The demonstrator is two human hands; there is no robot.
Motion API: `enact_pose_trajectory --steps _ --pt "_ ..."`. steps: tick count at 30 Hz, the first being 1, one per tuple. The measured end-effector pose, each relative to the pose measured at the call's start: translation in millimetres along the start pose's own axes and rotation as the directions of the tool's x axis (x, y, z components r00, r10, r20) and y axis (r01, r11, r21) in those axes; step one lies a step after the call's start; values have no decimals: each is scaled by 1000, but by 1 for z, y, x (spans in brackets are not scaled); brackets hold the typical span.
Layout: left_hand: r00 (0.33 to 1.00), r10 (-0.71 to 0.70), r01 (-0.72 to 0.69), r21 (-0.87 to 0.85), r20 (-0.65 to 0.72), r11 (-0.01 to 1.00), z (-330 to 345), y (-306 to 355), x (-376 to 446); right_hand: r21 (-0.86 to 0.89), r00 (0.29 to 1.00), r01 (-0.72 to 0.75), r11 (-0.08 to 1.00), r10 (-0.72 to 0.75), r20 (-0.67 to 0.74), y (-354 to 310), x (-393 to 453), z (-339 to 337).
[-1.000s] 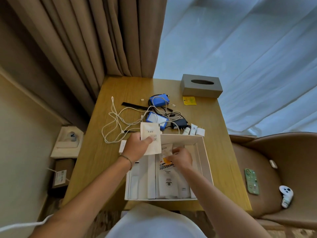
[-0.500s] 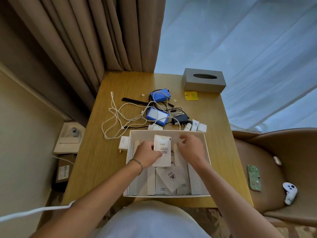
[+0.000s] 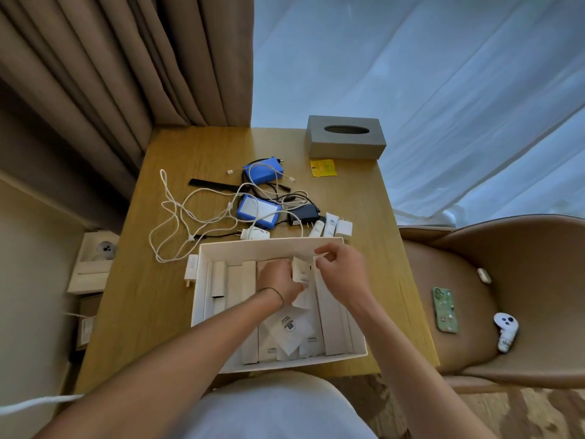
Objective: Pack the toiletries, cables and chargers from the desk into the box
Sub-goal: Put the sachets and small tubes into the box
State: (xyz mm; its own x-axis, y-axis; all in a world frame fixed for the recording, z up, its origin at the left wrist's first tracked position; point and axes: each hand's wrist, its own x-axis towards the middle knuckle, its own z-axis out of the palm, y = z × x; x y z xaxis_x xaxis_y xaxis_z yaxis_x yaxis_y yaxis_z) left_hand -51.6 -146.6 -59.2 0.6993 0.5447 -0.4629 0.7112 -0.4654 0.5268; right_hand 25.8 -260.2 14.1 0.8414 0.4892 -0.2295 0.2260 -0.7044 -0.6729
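Note:
A white box [image 3: 247,246] sits at the near edge of the wooden desk [image 3: 202,147], filled with flat white packets. Inside it my left hand [image 3: 278,280] grips a white sachet [image 3: 302,277], and my right hand [image 3: 340,264] pinches its upper edge near the box's far wall. Behind the box lie tangled white cables [image 3: 186,217], two blue power packs [image 3: 261,172] [image 3: 258,210], a black adapter [image 3: 304,213], a white plug [image 3: 254,232], small white tubes [image 3: 329,224] and a white charger [image 3: 344,228]. Another white charger [image 3: 191,268] lies by the box's left wall.
A grey tissue box [image 3: 345,137] and a yellow sachet [image 3: 323,167] are at the desk's far right; a black comb [image 3: 212,185] lies far left. To the right, a brown chair [image 3: 522,280] holds a green phone [image 3: 444,308] and a white controller [image 3: 506,331]. Curtains hang behind.
My left hand carried the white sachet from above the box's far-left corner down into the box. My right hand let go of the packets and took hold of the sachet's top edge.

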Motion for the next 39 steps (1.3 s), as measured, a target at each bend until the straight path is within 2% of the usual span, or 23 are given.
enact_pose_trajectory --steps 5,8,10,13,18,20,23,25,28,32,35,39 --pt "998 51 -56 309 22 949 7 5 4 63 1000 13 998 -13 -5 2 4 -9" --pt "995 102 -90 411 -7 907 0 10 -3 81 999 46 996 -46 -7 3 12 -16" --pt "984 169 -131 401 -60 907 -10 13 -11 78 999 53 996 -52 -10 1 19 -22" --pt "958 271 -232 301 -93 925 -28 20 -24 101 999 47 994 -47 -2 -1 37 -31" --pt "886 401 -354 219 -232 909 -70 46 -30 155 999 30 987 -33 14 1 81 -39" --pt "872 407 -359 209 -273 910 -85 59 -23 137 999 2 991 -7 33 7 100 -42" --pt "872 388 -340 201 -298 919 -97 74 -7 101 985 -137 985 125 116 20 130 -43" --pt "890 359 -312 197 -281 929 -100 82 5 -31 965 -190 981 192 179 27 147 -38" --pt "915 318 -266 222 -247 938 -98 92 21 -272 942 -175 946 241 233 35 162 -23" --pt "947 239 -190 225 -217 956 -91 98 39 -433 930 -110 895 247 273 42 163 -2" --pt "962 210 -158 270 -174 950 -84 96 49 -436 934 -95 895 232 273 46 160 9" --pt "977 183 -134 353 -109 926 -77 96 62 -315 926 -170 934 261 273 56 155 13"
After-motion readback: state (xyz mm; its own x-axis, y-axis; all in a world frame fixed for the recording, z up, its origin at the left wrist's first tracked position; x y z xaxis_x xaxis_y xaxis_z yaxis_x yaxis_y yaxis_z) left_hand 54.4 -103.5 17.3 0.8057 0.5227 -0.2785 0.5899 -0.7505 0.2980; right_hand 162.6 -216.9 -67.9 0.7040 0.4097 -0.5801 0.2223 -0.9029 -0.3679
